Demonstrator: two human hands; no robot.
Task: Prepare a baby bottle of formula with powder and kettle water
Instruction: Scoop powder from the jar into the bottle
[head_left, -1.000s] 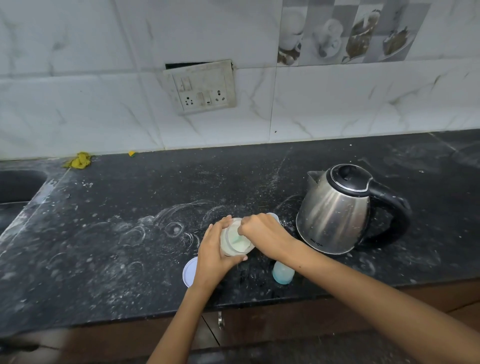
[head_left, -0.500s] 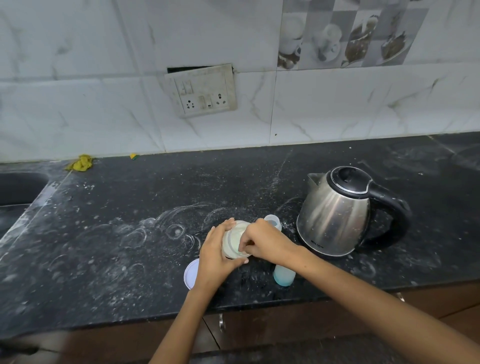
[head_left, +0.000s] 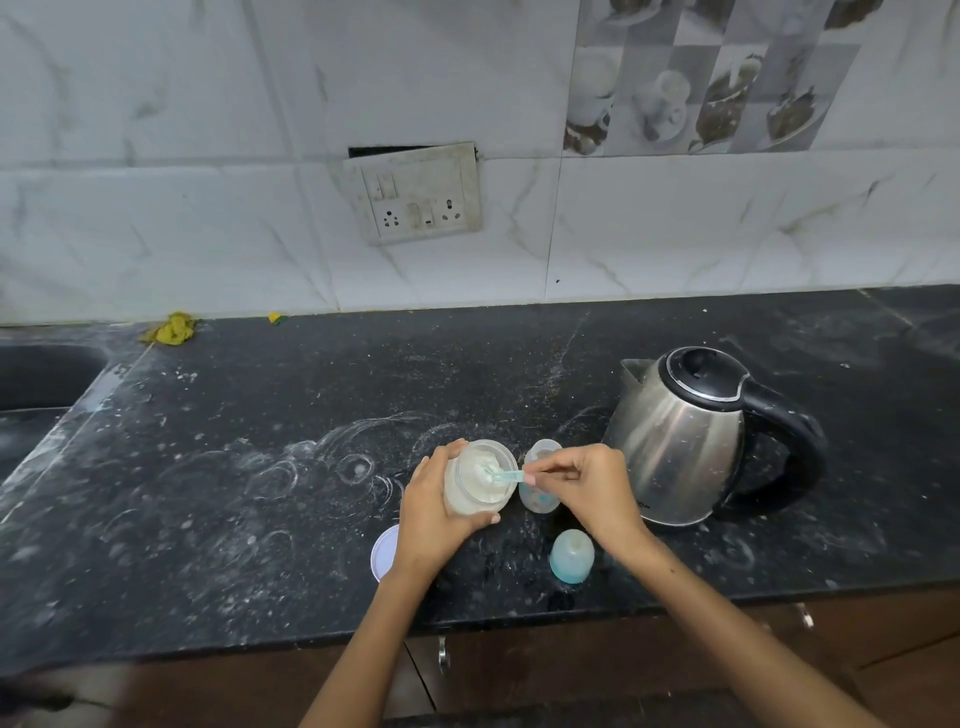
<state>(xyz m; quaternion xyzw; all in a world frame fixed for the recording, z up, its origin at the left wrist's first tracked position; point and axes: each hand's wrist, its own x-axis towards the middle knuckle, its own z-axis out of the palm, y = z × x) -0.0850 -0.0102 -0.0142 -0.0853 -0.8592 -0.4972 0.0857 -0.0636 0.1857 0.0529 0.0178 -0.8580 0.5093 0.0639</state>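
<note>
At the far left, a sink (head_left: 36, 379) is set into the dark countertop (head_left: 260, 519). A round lid (head_left: 384, 552) lies flat at the near edge, partly under the left wrist. The left hand (head_left: 434, 512) is wrapped closed around the powder jar (head_left: 480, 475), which is open, tilted toward the right and filled with white powder. The right hand (head_left: 587, 488) pinches the handle of a small blue scoop (head_left: 503, 475), whose bowl sits in the powder at the jar mouth. The open baby bottle (head_left: 541, 483) stands upright just beside the jar, behind the right fingers. The bottle cap (head_left: 571, 556) stands nearer the counter edge. The kettle (head_left: 685, 436) stands at right, lid closed.

Hazards, as a judgement:
- Tilted jar: excess tilt probably spills powder onto the countertop.
- Narrow bottle mouth: a heaped scoop may shed powder during transfer.
- Bottle unsupported: a knock from the right hand may tip it.
</note>
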